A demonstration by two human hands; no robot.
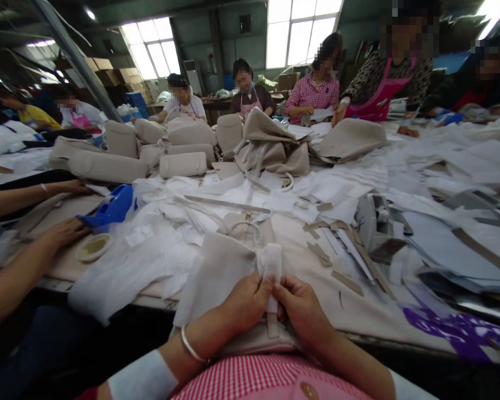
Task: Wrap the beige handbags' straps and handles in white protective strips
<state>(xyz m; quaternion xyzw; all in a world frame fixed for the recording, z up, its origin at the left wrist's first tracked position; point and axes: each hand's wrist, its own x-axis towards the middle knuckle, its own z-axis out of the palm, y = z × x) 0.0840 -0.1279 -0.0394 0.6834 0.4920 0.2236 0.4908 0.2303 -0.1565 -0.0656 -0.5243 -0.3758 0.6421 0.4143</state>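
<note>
My left hand (246, 300) and my right hand (300, 303) meet at the table's near edge, right in front of my body. Both are closed, with thumbs and fingers pinching a white wrapping strip (273, 258) that covers part of a beige strap. The strap's bare end (272, 326) shows below the fingers. Under my hands lies a beige piece that looks like a bag, partly hidden by my forearms. A pale sheet (220, 266) stands up beside my left hand. Just behind the strip curves a white-wrapped handle (250, 226).
Beige handbags (183, 164) are piled across the table. A tape dispenser (375, 219) and beige offcuts (319, 254) lie to the right. At left, a co-worker's hands (64, 230) are near a blue tape dispenser (110, 208) and a round dish (94, 247). Other people work opposite.
</note>
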